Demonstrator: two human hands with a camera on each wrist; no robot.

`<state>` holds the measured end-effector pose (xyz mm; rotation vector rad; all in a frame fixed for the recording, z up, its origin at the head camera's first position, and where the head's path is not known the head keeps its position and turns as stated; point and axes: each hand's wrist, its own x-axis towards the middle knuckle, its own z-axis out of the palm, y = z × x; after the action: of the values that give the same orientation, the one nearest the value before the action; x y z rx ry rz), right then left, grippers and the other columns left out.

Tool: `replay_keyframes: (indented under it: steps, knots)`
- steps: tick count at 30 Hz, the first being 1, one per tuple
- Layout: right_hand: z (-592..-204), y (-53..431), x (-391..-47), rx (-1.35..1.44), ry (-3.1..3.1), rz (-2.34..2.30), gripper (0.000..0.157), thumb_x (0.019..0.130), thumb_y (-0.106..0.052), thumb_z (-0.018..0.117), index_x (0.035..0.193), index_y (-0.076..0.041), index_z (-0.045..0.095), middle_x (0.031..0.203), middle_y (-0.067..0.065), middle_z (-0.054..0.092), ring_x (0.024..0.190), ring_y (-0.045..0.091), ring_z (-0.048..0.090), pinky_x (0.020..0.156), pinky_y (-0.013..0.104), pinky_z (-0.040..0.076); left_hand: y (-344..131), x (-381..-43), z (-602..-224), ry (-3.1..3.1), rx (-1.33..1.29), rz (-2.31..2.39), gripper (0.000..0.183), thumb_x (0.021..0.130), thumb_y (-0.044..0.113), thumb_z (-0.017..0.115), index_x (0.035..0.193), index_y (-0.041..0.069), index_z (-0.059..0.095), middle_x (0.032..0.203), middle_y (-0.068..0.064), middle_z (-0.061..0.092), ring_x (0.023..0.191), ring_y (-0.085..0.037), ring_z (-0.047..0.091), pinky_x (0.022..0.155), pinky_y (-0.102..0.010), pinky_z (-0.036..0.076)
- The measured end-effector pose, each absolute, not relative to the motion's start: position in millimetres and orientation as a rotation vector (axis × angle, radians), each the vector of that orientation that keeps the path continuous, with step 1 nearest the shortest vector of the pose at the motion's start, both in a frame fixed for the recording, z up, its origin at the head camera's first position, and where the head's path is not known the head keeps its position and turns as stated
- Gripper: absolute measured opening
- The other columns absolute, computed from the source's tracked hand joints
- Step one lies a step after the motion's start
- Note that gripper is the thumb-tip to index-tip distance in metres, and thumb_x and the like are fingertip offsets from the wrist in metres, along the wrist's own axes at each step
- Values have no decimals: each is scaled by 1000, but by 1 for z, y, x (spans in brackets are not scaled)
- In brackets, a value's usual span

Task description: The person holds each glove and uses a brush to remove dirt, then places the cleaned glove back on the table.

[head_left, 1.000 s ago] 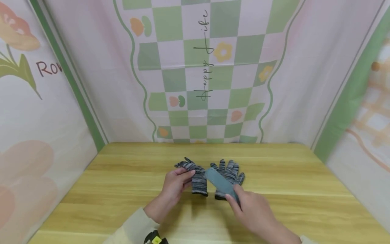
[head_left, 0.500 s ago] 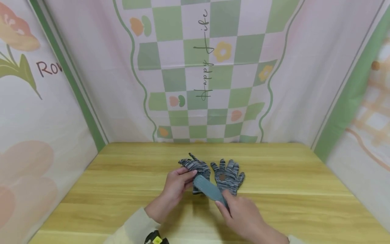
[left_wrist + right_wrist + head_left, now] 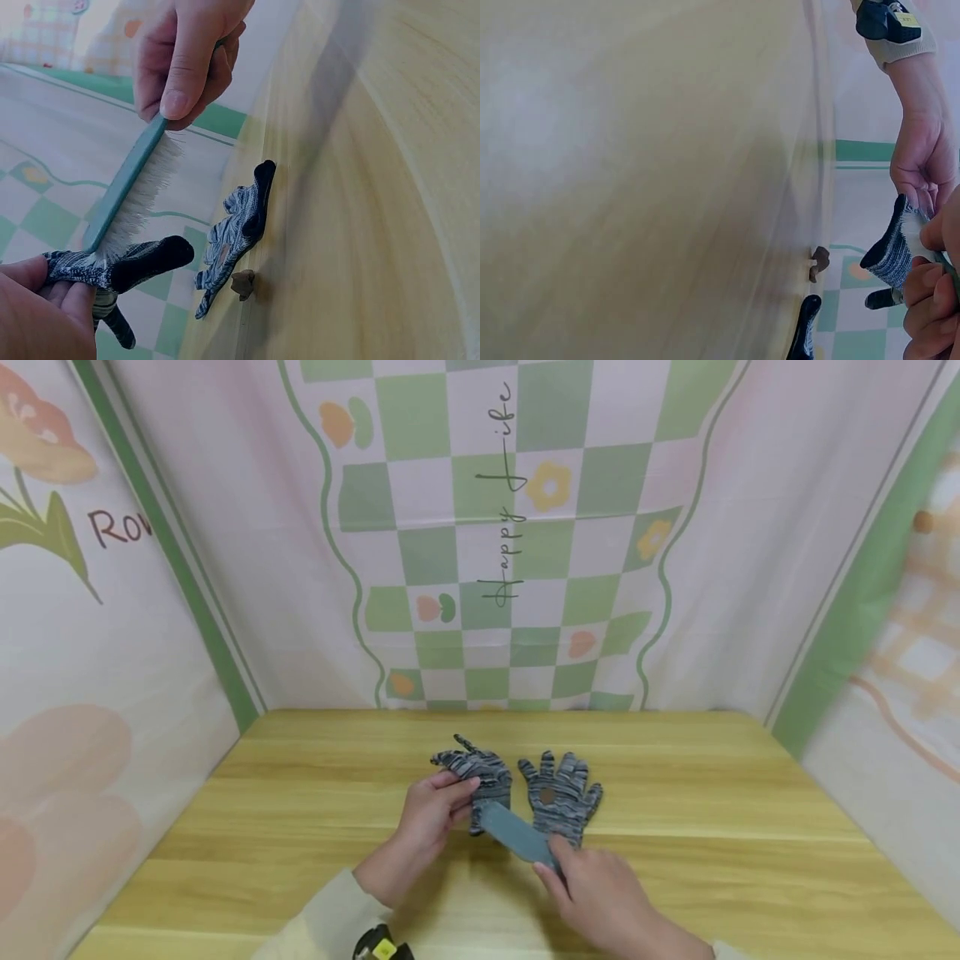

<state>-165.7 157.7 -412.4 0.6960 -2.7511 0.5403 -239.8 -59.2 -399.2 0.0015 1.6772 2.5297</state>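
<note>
At the left, the left hand stays in nearly the same place, pinching the edge of a grey striped glove between thumb and fingers and holding it raised off the table. The change is next along: the teal brush, a second ago held over the other glove's side, now reaches leftward and low across the held one, its white bristles touching near the black-edged cuff. Brushing therefore seems to be at the cuff end. Further right, the second glove lies flat, its brown spot now uncovered. Rightmost, the right hand has its fingers curled firmly round the brush's handle.
</note>
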Motion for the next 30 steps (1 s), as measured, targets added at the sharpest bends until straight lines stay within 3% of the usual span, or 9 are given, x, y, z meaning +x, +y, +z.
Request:
replay_keyframes:
  steps: [6,10,14,18,27,30]
  knots:
    - [-413,165,-167,619,-2848,432,36,94,-30,64,110,2,63,60,-11,49,50,3,43,47,23,44,-60,-240,-399,1664,6,2538,35,90,-2,65,120,-18,55,114,-22,65,102,-28,66,86,-34,55]
    - [-411,171,-169,532,-2937,421,37,93,-29,65,112,4,63,61,-7,53,53,9,50,52,29,51,-61,-241,-399,1662,25,2544,36,90,-2,64,120,-19,54,109,-19,66,97,-25,68,85,-33,56]
    - [-409,174,-171,437,-2957,432,34,94,-28,64,109,2,63,58,-5,48,48,10,46,44,27,45,-62,-240,-398,1662,32,2538,34,90,-3,64,117,-20,54,101,-13,68,89,-20,69,83,-32,56]
    - [-402,174,-171,396,-2885,484,24,97,-30,60,98,-6,60,55,-8,39,43,8,35,38,22,31,-61,-240,-397,1668,39,2524,31,90,-2,64,115,-19,56,100,-12,68,89,-20,68,86,-33,56]
    - [-397,157,-168,558,-2722,596,19,96,-27,61,85,-15,52,55,-13,37,43,2,32,38,20,30,-59,-237,-398,1653,52,2524,8,89,-3,65,94,-8,66,91,-10,67,80,-17,68,83,-32,57]
    - [-401,153,-166,575,-2723,608,18,96,-26,63,85,-15,53,56,-13,37,44,2,32,38,19,30,-57,-237,-397,1625,49,2540,8,89,-4,65,96,-8,66,92,-10,68,79,-17,69,81,-31,57]
